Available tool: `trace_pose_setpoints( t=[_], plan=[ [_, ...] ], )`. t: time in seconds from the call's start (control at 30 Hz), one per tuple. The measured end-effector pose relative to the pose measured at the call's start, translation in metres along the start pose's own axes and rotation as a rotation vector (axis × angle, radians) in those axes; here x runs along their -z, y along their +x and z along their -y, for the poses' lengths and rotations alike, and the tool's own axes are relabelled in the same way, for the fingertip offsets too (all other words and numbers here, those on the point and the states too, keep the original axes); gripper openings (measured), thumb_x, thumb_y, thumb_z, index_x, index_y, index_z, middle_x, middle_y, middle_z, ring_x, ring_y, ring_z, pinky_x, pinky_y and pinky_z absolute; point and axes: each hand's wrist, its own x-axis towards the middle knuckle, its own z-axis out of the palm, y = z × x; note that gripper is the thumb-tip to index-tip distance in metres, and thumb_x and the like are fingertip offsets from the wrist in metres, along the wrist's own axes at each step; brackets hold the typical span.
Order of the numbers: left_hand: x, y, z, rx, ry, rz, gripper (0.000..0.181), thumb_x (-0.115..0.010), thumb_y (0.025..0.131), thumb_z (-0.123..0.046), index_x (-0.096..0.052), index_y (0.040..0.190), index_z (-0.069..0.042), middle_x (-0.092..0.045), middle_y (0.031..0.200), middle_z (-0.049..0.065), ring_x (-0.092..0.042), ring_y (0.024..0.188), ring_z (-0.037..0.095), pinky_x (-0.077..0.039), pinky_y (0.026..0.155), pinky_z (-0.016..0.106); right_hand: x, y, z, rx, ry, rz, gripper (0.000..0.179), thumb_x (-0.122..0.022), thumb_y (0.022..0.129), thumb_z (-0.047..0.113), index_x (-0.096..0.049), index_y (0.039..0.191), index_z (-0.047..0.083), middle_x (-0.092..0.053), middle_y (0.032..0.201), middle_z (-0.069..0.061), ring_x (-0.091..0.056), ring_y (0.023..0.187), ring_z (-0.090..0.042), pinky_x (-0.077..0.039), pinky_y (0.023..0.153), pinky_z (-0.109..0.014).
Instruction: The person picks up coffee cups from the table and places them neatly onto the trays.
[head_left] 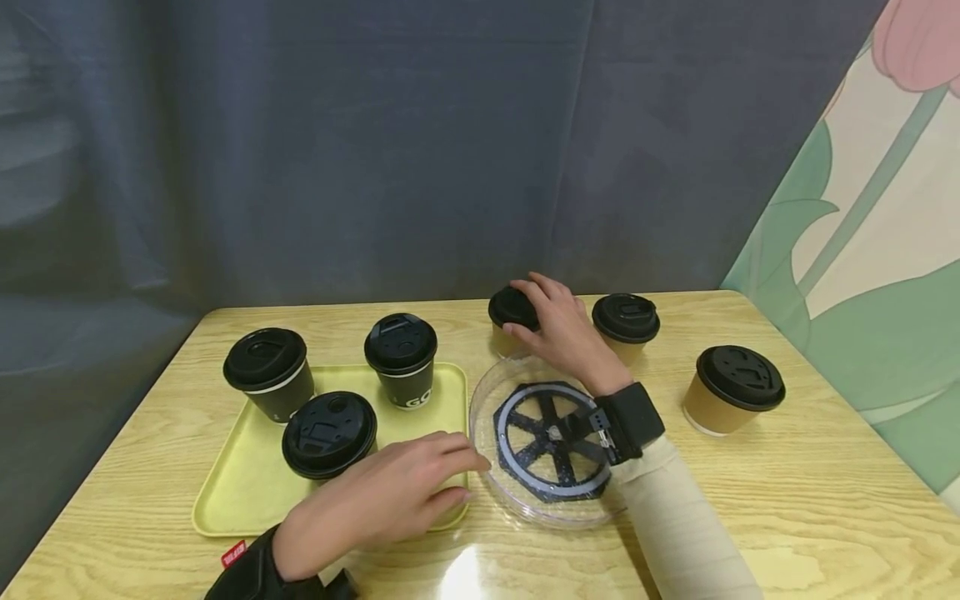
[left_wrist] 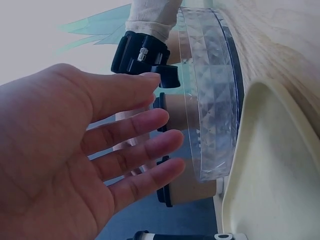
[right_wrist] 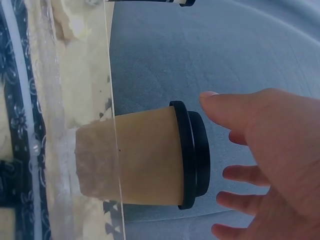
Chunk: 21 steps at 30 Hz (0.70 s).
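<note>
At the back of the table, my right hand point(head_left: 567, 333) reaches over a brown paper cup point(right_wrist: 150, 160) with a black lid point(head_left: 513, 307). In the right wrist view its thumb and fingers are spread around the lid, with a gap showing between them and it. My left hand point(head_left: 390, 487) hovers palm inward by the right edge of a yellow tray point(head_left: 251, 496), fingers loosely extended and holding nothing. Between the hands stands a round clear plastic container point(left_wrist: 212, 95), with a dark spoked shape and a pale ring point(head_left: 504, 437) at its bottom.
Three dark cups with black lids, a left one point(head_left: 266, 367), a back one point(head_left: 402, 354) and a front one point(head_left: 330, 433), stand at the tray. Two more brown lidded cups, one behind point(head_left: 626, 321) and one at right point(head_left: 731, 387), stand on the table. A grey curtain point(head_left: 390, 150) hangs behind.
</note>
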Motion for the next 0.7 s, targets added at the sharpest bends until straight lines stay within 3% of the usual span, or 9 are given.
trace_pose_setpoints(
  t=[0.43, 0.7],
  plan=[
    [-0.01, 0.016, 0.009, -0.054, 0.001, 0.028, 0.029, -0.063, 0.095, -0.021, -0.064, 0.123, -0.013, -0.062, 0.13, -0.001, -0.056, 0.122, 0.012, -0.045, 0.106, 0.027, -0.001, 0.0, -0.006, -0.017, -0.024, -0.001, 0.062, -0.067, 0.091, 0.034, -0.044, 0.144, 0.011, -0.033, 0.153, -0.022, -0.031, 0.141, -0.044, -0.028, 0.11, -0.067],
    [-0.019, 0.018, 0.013, -0.084, 0.043, 0.035, 0.028, -0.063, 0.094, -0.019, -0.066, 0.121, -0.014, -0.062, 0.133, 0.0, -0.056, 0.124, 0.013, -0.044, 0.108, 0.029, -0.003, 0.0, -0.009, -0.035, -0.024, 0.016, 0.062, -0.067, 0.091, 0.034, -0.045, 0.144, 0.01, -0.033, 0.153, -0.023, -0.031, 0.141, -0.044, -0.028, 0.11, -0.067]
  ],
)
